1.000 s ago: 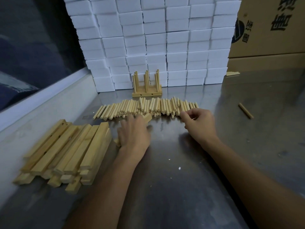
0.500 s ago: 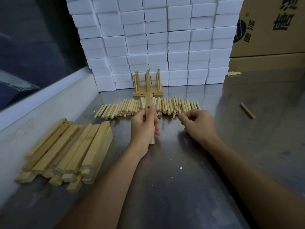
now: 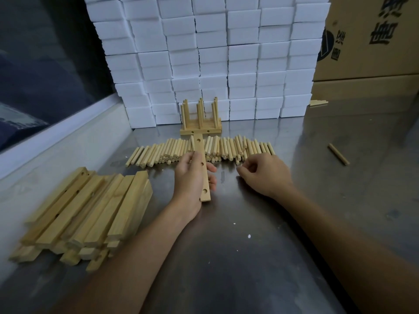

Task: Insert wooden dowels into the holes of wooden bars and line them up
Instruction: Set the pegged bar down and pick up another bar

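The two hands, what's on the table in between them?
In the head view, only bare metal table lies between the left hand, which grips a wooden bar, and the right hand. The row of dowels lies just beyond that gap.

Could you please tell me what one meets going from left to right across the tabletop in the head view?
Stack of bars → left hand gripping a bar → right hand → stray dowel.

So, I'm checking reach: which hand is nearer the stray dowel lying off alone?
Right. The right hand is left of the stray dowel; the left hand is farther left.
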Demonstrator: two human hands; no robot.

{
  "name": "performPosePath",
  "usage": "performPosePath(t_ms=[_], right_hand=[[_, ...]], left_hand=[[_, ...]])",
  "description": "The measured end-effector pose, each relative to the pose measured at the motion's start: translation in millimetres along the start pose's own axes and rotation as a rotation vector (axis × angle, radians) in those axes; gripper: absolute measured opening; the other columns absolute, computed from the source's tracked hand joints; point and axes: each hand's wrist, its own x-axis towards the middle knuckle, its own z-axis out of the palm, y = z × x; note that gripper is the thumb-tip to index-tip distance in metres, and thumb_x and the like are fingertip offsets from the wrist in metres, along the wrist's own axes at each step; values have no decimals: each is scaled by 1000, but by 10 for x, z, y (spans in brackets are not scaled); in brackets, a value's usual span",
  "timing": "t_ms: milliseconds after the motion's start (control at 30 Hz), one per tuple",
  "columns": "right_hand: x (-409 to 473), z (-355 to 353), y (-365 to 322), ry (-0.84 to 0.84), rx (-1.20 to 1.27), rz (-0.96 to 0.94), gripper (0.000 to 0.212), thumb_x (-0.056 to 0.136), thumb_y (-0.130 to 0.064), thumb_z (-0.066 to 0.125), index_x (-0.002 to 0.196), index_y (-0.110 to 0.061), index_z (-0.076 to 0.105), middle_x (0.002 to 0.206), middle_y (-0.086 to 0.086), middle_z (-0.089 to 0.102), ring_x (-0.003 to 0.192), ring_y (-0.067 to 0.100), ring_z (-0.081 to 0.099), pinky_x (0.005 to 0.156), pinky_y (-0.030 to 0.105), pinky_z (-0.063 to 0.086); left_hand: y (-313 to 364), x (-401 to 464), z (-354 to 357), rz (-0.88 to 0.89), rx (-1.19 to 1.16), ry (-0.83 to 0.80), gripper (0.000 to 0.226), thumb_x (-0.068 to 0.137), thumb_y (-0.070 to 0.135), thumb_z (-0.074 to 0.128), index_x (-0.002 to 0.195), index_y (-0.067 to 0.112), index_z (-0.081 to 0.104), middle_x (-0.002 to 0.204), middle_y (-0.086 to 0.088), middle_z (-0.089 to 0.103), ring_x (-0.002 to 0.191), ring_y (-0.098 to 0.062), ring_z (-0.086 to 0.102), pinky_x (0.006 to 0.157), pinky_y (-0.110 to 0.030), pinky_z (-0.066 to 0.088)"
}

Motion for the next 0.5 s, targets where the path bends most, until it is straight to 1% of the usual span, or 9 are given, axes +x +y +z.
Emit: performPosePath(t_ms=[67, 100, 167, 200, 233, 267, 300, 367, 500], right_hand=[[-27, -6, 8, 92, 124, 6, 20, 91, -38, 63, 77, -24, 68, 75, -9, 66, 76, 15, 63, 72, 40, 57], [-40, -24, 16, 196, 175, 26, 19, 92, -35, 62, 79, -22, 69, 75, -8, 67, 75, 17, 64, 70, 39, 56], [-46, -65, 43, 372, 129, 49, 16, 93, -34, 58, 96, -22, 70, 94, -3, 69, 88, 20, 64, 75, 39, 54], [-29, -73, 66, 366, 60, 54, 25, 94, -35, 56, 112, -22, 67, 112, 1, 67, 102, 23, 62, 85, 43, 52], [-6, -72, 98, 286, -17, 76, 37, 96, -39, 53, 127, -20, 61, 130, 5, 59, 117, 26, 55, 97, 46, 47], [8, -72, 113, 184, -87, 126, 45, 98, -44, 48, 134, -19, 54, 141, 7, 50, 128, 28, 48, 105, 49, 39], [21, -64, 121, 105, -136, 169, 49, 99, -50, 41, 133, -17, 54, 144, 7, 47, 131, 28, 45, 108, 51, 33], [19, -33, 118, 42, -209, 201, 53, 100, -54, 30, 113, -15, 63, 127, 4, 56, 118, 28, 53, 105, 50, 32], [15, -35, 96, 161, -156, 249, 54, 100, -51, 32, 84, -10, 63, 91, 8, 65, 89, 31, 59, 95, 45, 40]], left_hand=[[-5, -2, -5, 14, 17, 4, 20, 105, 30, 44, 100, 17, 58, 61, -3, 62, 43, -17, 52, 37, -26, 39], [-6, -3, -7, 17, 28, 4, 20, 105, 31, 44, 101, 18, 58, 60, -2, 62, 42, -17, 51, 36, -26, 38], [-3, -6, -1, 11, 37, -4, 17, 105, 30, 45, 101, 21, 59, 58, -2, 61, 42, -17, 50, 36, -25, 37], [3, -12, 6, 4, 30, -12, 16, 105, 29, 46, 101, 21, 59, 57, -2, 60, 41, -17, 50, 36, -24, 37], [7, -19, 12, -5, 20, -18, 15, 104, 28, 47, 102, 21, 59, 56, -2, 60, 41, -17, 50, 36, -24, 37], [13, -28, 16, -14, 11, -23, 14, 104, 27, 47, 104, 20, 59, 56, -2, 60, 41, -16, 50, 36, -23, 37], [18, -35, 19, -18, 4, -28, 14, 104, 27, 47, 105, 19, 59, 56, -3, 60, 40, -16, 50, 36, -23, 37], [23, -48, 19, -21, -2, -29, 14, 104, 26, 47, 103, 18, 59, 56, -3, 59, 41, -15, 51, 36, -23, 38], [29, -54, 17, -33, -2, -22, 18, 104, 27, 47, 100, 14, 58, 57, -4, 58, 41, -15, 51, 37, -23, 38]])
